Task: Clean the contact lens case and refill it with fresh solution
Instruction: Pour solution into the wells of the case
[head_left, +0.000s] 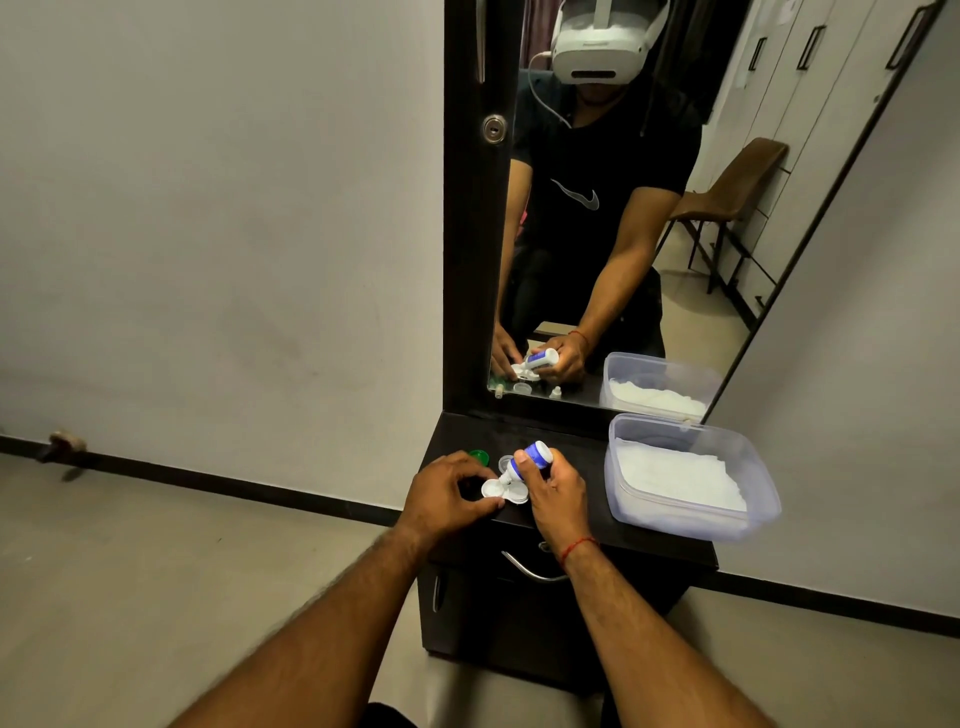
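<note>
Right hand (553, 493) grips the tilted white-and-blue solution bottle (530, 457) tight over the white two-well plastic lens case (500, 491); left hand (447, 493) fingers pinch the case at 9 o'clock. A hard squeeze may overflow onto the dark counter (587, 514).

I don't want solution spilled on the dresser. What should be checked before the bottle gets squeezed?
1. Nozzle over a well: ok. The solution bottle is tilted tip down over the contact lens case.
2. Case steadied: ok. The left hand pinches its left edge.
3. Bottle grip: ok. The right hand wraps around it.
4. Lids off the wells: ok. The green cap and a pale cap lie behind the case on the dresser top.
5. Wells clean and dry: cannot tell, too small to see.
6. Tissue for drips: ok. The plastic container holding white tissue sits at the right.
</note>
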